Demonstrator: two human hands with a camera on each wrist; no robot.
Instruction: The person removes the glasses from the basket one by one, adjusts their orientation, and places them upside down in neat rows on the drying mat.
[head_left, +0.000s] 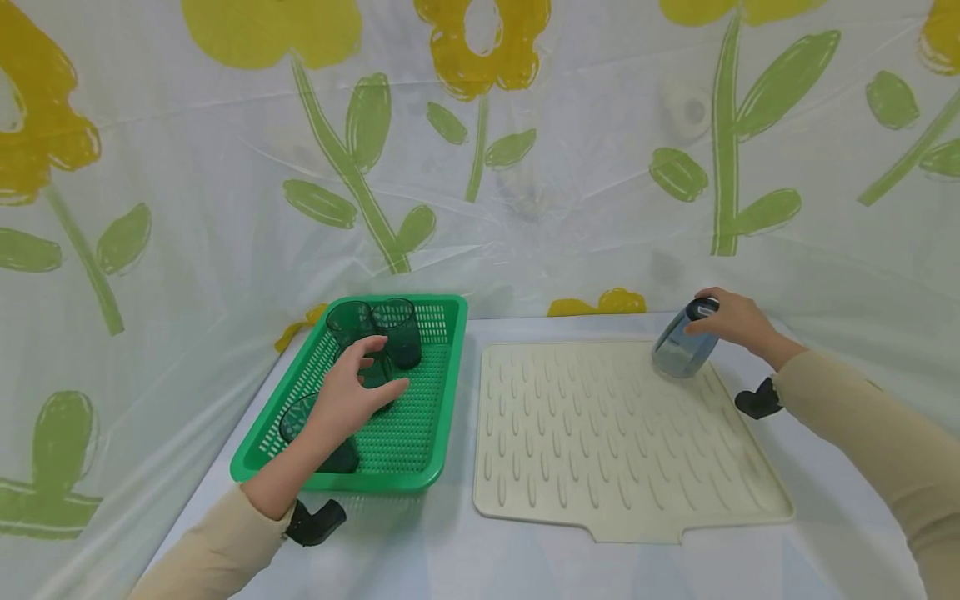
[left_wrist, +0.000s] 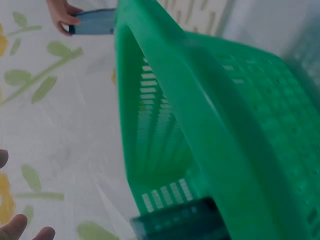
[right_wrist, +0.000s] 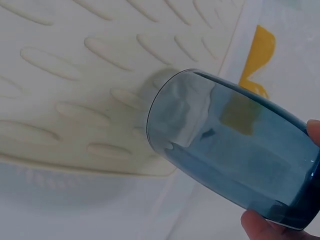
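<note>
My right hand (head_left: 733, 321) grips a blue-tinted drinking glass (head_left: 681, 350) by its dark base. The glass is tilted and upside down, its rim close over the far right corner of the cream drying mat (head_left: 570, 433). In the right wrist view the glass (right_wrist: 225, 145) fills the middle, with fingertips at its base. My left hand (head_left: 348, 396) hovers over the green basket (head_left: 447, 400), thumb and fingers spread apart and holding nothing. Several dark-tinted glasses (head_left: 401, 333) stand in that basket, one of them partly hidden behind the left hand.
The basket stands left of the mat on a white-covered table (head_left: 420, 550). A flowered plastic sheet (head_left: 585, 217) hangs behind the table and along its left side. A tab on the mat's front edge points toward me.
</note>
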